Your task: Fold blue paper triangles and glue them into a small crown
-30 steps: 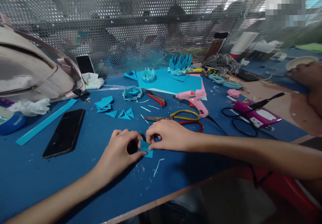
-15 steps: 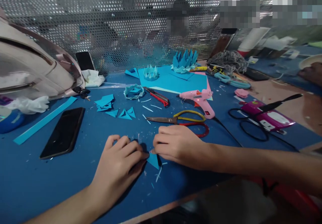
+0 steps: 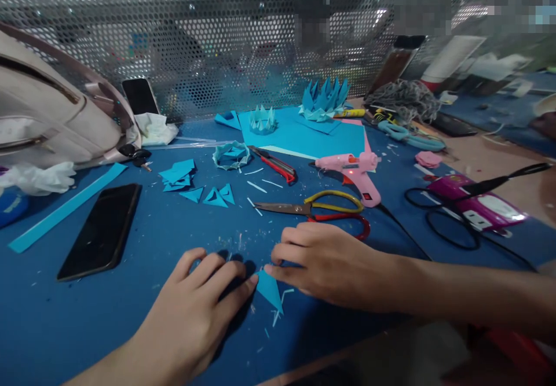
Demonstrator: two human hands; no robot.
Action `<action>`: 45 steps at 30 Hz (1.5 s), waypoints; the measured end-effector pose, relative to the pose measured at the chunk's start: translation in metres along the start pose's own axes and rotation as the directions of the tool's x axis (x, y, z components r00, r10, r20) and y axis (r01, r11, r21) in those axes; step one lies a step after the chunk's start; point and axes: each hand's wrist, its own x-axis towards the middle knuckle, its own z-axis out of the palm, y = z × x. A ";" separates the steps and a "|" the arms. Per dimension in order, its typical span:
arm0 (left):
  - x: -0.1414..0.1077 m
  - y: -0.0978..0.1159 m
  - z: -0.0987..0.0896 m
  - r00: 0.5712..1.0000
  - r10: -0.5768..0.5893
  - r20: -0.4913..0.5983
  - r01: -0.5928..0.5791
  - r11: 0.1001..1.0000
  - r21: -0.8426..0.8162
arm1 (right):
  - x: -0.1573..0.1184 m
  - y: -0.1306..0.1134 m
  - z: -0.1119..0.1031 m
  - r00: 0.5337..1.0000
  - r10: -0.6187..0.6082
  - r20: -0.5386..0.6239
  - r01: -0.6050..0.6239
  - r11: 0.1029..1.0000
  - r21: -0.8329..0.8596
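Between my hands, a small folded triangle of blue paper [image 3: 269, 292] lies at the table's near side, its long point toward me. My left hand [image 3: 208, 299] has its fingers curled, with the thumb and fingertip pinching the paper's left edge. From the other side, my right hand [image 3: 324, 264] grips the top corner with closed fingers. Beyond the right hand lie scissors [image 3: 286, 208] with one yellow and one red handle. Several folded blue triangles [image 3: 219, 195] and a stack of blue paper pieces [image 3: 178, 175] sit farther left.
A pink glue gun [image 3: 354, 169], a red utility knife [image 3: 275, 165] and blue paper crowns [image 3: 324, 99] stand farther back. At left are a black phone [image 3: 99, 232], a blue paper strip [image 3: 69, 206] and a backpack [image 3: 52, 108]. A purple power strip [image 3: 478, 201] with black cable lies right.
The view has shifted slightly. The hands have drawn a little apart, so more of the blue paper triangle shows, its point now reaching nearer to me.
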 end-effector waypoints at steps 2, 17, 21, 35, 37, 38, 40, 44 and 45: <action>-0.004 -0.001 -0.002 0.999 0.002 0.032 -0.001 1.000 -0.014 | 0.000 0.000 -0.003 0.999 0.040 0.029 -0.041 0.998 0.053; 0.018 -0.023 -0.026 0.948 -0.239 0.212 0.301 0.891 -0.339 | 0.039 0.018 -0.012 0.911 0.211 0.354 -0.379 0.764 0.521; 0.017 -0.029 -0.024 0.928 -0.292 0.232 0.360 0.864 -0.353 | 0.040 0.019 -0.017 0.895 0.226 0.384 -0.417 0.732 0.540; 0.025 -0.018 -0.023 0.886 -0.345 0.311 0.464 0.641 -0.612 | 0.036 0.016 -0.019 0.987 0.139 0.075 -0.155 0.761 0.630; 0.030 -0.017 -0.024 0.855 -0.323 0.407 0.512 0.388 -0.767 | 0.037 0.018 -0.022 0.990 0.068 -0.123 0.020 0.798 0.602; 0.033 -0.017 -0.024 0.842 -0.280 0.461 0.527 0.245 -0.814 | 0.037 0.019 -0.023 0.975 0.030 -0.221 0.097 0.836 0.540; 0.037 -0.016 -0.023 0.816 -0.190 0.547 0.559 0.017 -0.829 | 0.038 0.020 -0.024 0.929 -0.070 -0.362 0.201 0.919 0.340; 0.042 -0.015 -0.019 0.759 -0.233 0.607 0.611 -0.067 -0.789 | 0.037 0.021 -0.018 0.876 -0.229 -0.423 0.260 0.966 0.015; 0.042 -0.016 -0.018 0.751 -0.263 0.606 0.615 -0.056 -0.786 | 0.036 0.021 -0.016 0.885 -0.222 -0.410 0.244 0.970 0.001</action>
